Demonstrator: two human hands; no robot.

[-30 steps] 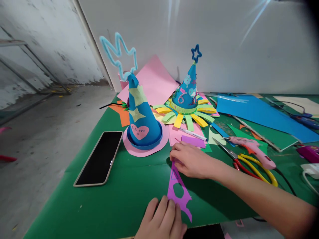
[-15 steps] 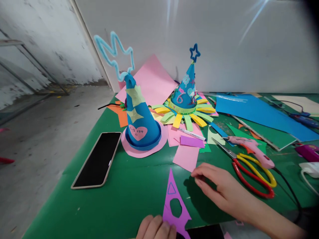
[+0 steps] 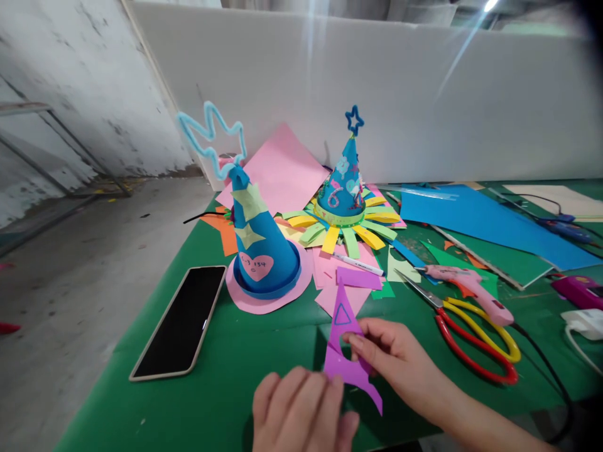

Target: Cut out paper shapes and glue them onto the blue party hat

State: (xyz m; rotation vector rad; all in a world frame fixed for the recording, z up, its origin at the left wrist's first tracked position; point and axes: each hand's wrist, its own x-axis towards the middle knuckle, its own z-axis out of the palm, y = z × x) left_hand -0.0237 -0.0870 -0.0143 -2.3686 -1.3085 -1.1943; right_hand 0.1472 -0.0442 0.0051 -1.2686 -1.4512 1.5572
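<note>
A purple sheet of paper [image 3: 343,370], pointed at the top, has a cut-out hole and a small drawn triangle. My right hand [image 3: 400,358] pinches its right edge, with the thumb by the hole. At the sheet's lower left edge, the curled fingers of my left hand [image 3: 296,414] close on the paper; their tips are partly hidden. Beyond the paper lie pink paper pieces [image 3: 342,301], a purple strip [image 3: 358,277] and a white pen [image 3: 360,263]. Scissors [image 3: 475,342] with red and yellow handles rest right of my right hand.
A blue cone hat [image 3: 264,245] with a pink brim stands behind a phone [image 3: 181,323]. Farther back is a second cone hat [image 3: 343,188] with yellow and green strips. A pink glue gun [image 3: 471,289] with a cord and a blue sheet [image 3: 485,220] lie right.
My right hand has come left and taken hold of the purple paper. The paper is now raised off the table, and my left hand has moved up with it. The view has tilted up slightly.
</note>
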